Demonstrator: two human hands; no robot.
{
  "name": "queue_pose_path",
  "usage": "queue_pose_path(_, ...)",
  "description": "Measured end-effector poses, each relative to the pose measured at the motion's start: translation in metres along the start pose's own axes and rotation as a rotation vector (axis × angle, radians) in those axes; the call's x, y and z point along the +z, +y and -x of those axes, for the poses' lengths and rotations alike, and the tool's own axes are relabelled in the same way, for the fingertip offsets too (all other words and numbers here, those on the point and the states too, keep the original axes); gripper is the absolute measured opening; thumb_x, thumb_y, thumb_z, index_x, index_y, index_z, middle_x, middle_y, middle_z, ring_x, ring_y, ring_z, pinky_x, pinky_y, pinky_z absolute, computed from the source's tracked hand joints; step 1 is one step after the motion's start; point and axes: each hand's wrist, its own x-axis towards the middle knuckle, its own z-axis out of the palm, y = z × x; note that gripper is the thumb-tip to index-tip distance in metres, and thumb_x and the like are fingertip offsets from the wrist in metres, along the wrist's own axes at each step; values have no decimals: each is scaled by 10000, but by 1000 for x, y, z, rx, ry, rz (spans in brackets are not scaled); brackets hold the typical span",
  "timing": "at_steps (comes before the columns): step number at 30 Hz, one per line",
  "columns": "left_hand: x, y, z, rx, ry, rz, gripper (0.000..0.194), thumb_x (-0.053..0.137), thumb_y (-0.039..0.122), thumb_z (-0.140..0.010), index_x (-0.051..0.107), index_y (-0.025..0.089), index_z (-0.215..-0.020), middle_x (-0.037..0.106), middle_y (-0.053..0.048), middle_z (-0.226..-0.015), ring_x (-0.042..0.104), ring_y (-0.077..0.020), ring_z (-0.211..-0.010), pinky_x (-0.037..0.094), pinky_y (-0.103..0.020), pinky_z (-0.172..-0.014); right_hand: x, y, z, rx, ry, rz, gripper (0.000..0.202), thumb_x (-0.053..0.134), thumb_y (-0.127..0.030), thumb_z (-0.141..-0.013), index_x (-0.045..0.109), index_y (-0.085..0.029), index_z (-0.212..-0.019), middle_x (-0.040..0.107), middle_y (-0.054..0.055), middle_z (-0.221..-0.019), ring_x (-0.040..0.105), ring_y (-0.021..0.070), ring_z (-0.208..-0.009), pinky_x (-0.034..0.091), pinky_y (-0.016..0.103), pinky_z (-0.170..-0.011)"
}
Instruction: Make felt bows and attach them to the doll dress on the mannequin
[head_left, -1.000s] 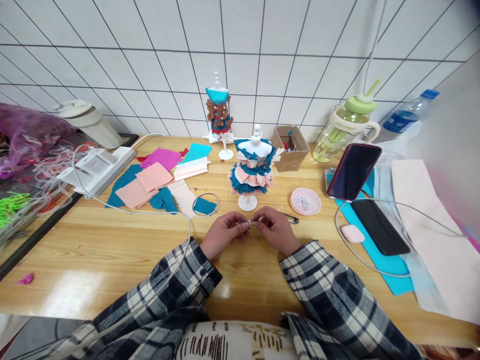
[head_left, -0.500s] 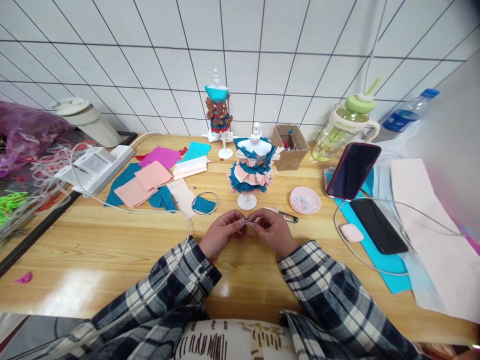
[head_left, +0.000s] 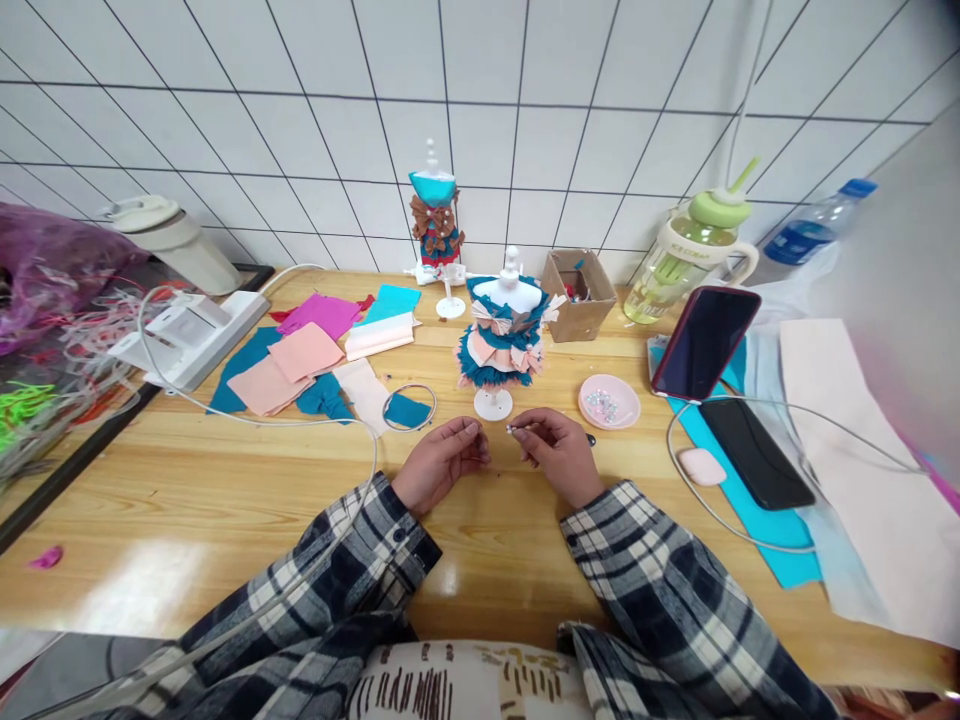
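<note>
My right hand [head_left: 561,455] pinches a tiny shiny bead [head_left: 511,429] between thumb and forefinger. Across a small gap, my left hand [head_left: 442,462] has its fingers curled and pressed together; anything in them is too small to make out. Just behind my hands stands a small white dress form [head_left: 493,404] wearing a ruffled teal and pink dress [head_left: 501,345]. A pink dish [head_left: 628,412] of small beads lies to the right of it. The scissors are mostly covered by my right hand, with one dark handle end [head_left: 591,440] showing.
Fabric pieces [head_left: 306,352] and a metal ring [head_left: 386,408] lie left. A second dressed form [head_left: 436,230], cardboard box [head_left: 581,320] and green-lidded bottle [head_left: 694,250] stand behind. Right are a propped phone [head_left: 706,342], a flat phone [head_left: 757,455] and a cable. A power strip [head_left: 199,345] sits left.
My hands have parted from each other. The right one has moved slightly right with the bead, covering more of the scissors, and the left one has drawn slightly left.
</note>
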Motion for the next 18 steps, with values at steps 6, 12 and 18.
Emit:
queue_pose_path(6, -1, -1, -1, -41, 69, 38, 233, 721, 317, -747, 627, 124, -837, 625, -23, -735, 611, -103, -663, 495, -199, -614, -60, -5, -2, -293, 328, 438, 159, 621, -339, -803, 709, -210, -836, 691, 31, -815, 610, 144, -679, 487, 278, -645)
queue_pose_path(12, -3, -1, -2, -48, 83, 6, 267, 744, 330, -725, 655, 116, -857, 643, -26, -716, 614, -97, -660, 496, -192, -615, -113, 5, 1, -260, 484, 720, 205, 619, -377, -789, 716, -211, -859, 698, 29, -845, 575, 142, -641, 448, 271, -598)
queue_pose_path(18, -5, -1, -3, -53, 85, -5, 240, 773, 268, -695, 639, 133, -841, 644, -5, -725, 622, -89, -658, 500, -177, -614, -120, 11, 0, -110, 410, 731, 226, 608, -386, -765, 712, -206, -855, 706, 34, -834, 590, 149, -635, 442, 259, -579)
